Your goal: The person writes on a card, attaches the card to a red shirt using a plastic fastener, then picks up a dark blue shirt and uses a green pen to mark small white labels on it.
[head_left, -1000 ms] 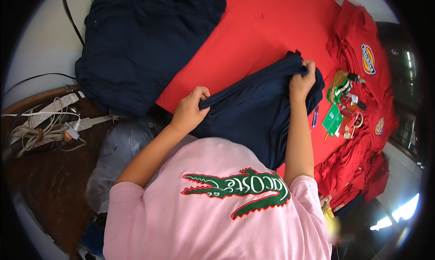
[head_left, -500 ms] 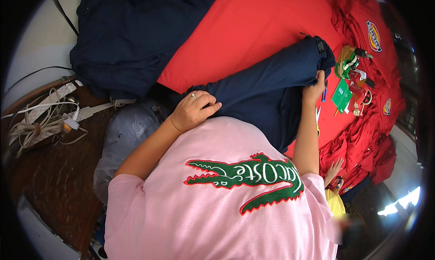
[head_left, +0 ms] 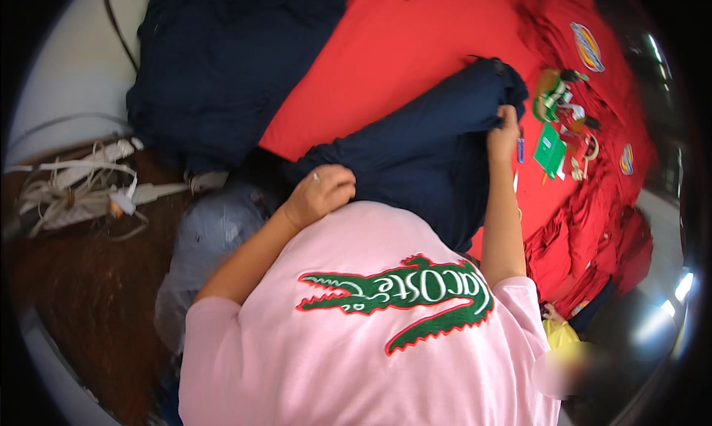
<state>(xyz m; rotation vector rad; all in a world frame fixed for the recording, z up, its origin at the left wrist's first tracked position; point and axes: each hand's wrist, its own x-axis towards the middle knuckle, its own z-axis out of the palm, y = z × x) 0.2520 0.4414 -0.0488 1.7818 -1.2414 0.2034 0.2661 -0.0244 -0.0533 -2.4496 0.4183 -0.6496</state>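
Note:
A navy blue garment (head_left: 415,129) lies folded across my front, slanting up to the right. Its kind is hard to tell from the folds. My right hand (head_left: 504,136) pinches the edge at its upper right end, where a dark band or trim shows. My left hand (head_left: 321,194), a ring on one finger, is closed at the lower left part of the cloth, close to my body. Its fingertips are partly hidden against the fabric.
Red cloth (head_left: 386,62) covers the work surface. A navy fabric pile (head_left: 222,62) lies far left; red garments (head_left: 571,240) with patches lie right, beside a green card (head_left: 549,150) and small tools. Tangled white cables (head_left: 74,188) and a plastic bag (head_left: 211,233) are left. Someone in yellow (head_left: 560,333) is lower right.
The view has shifted slightly. Both hands keep their places on the navy garment. The other person's hand at the right, spread out before, is now mostly out of sight.

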